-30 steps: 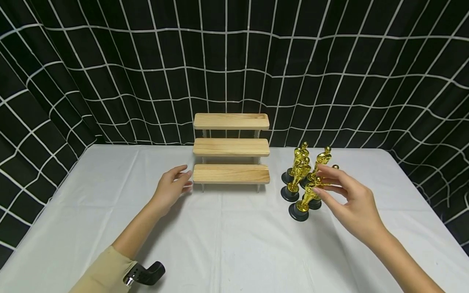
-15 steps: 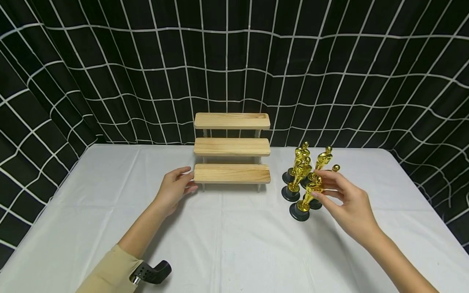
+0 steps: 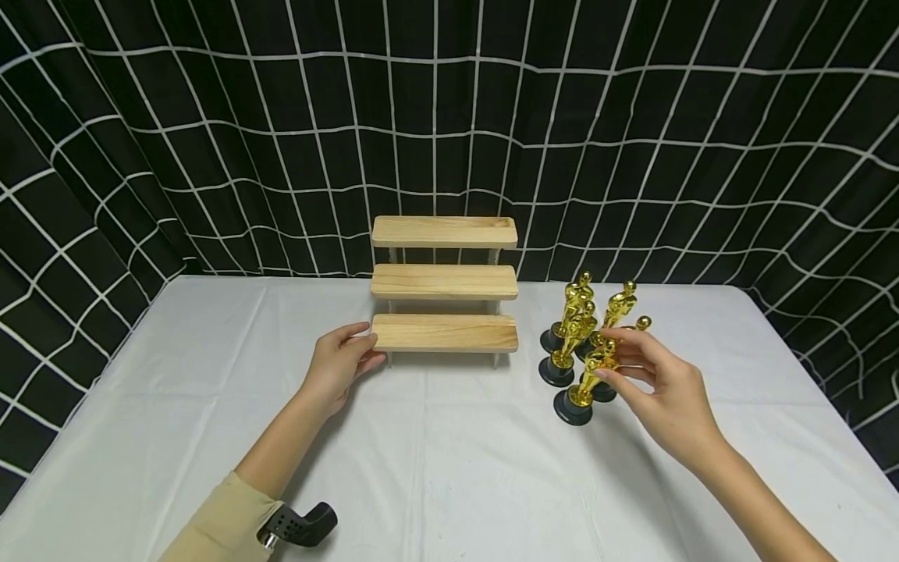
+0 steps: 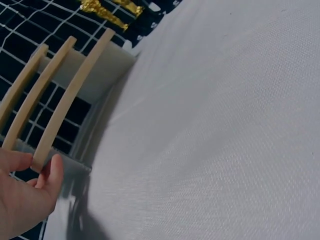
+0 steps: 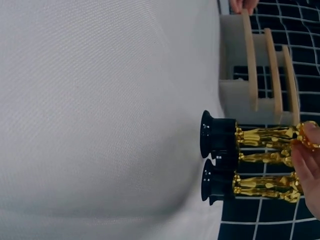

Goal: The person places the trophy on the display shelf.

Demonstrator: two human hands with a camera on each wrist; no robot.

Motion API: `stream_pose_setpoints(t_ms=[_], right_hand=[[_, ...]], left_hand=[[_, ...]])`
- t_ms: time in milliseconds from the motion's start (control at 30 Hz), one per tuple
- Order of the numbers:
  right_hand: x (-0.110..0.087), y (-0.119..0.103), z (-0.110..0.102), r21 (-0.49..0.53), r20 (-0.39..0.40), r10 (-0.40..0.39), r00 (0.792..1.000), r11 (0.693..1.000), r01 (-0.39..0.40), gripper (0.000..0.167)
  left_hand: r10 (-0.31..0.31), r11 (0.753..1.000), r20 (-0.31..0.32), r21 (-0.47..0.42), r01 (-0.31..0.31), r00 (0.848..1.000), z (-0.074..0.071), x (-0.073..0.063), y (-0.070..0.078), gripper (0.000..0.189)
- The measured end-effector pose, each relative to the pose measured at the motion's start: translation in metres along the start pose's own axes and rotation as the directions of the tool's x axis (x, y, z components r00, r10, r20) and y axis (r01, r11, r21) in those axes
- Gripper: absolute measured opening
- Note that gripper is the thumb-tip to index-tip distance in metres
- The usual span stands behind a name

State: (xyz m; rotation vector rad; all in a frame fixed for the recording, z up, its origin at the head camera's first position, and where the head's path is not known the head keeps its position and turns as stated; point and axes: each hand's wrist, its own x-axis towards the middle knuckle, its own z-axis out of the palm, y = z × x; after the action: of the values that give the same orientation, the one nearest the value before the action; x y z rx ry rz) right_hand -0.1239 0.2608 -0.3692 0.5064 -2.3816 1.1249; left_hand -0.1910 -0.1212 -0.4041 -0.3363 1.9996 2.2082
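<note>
Right wrist crops left hand; head: whole, gripping lowest shelf.

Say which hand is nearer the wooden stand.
Left. The left hand grips the wooden stand at its left end; the right hand is off to its right, holding a gold statuette.

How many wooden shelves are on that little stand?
3: the top shelf at the back, the middle shelf lower and in front of it, and the bottom shelf at the front, its left end pinched by the left hand. None seems hidden.
</note>
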Motion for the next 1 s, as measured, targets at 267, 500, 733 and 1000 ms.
stream_pose_setpoints(t_ms=[267,500,733,1000], right_hand=[[0.001,-0.004,0.0,0.018,0.004,0.004,1.0,1.0,-0.004,0.051],[0.003,-0.007,0.001,0.017,0.004,-0.006,1.0,1.0,0.006,0.051],[0.005,-0.01,0.002,0.012,0.008,0.011,1.0,1.0,-0.011,0.049],[0.01,-0.013,0.002,0.028,0.007,-0.009,1.0,1.0,0.009,0.049]], left_hand=[[0.019,0.999,-0.006,-0.034,-0.019,1.0,0.001,-0.003,-0.004,0.045],[0.015,0.999,-0.016,-0.052,-0.015,1.0,0.002,0.0,-0.006,0.047],[0.022,0.996,-0.042,-0.085,-0.026,0.999,0.004,0.001,-0.008,0.045],[0.03,0.994,-0.05,-0.106,-0.035,0.998,0.004,0.002,-0.008,0.045]])
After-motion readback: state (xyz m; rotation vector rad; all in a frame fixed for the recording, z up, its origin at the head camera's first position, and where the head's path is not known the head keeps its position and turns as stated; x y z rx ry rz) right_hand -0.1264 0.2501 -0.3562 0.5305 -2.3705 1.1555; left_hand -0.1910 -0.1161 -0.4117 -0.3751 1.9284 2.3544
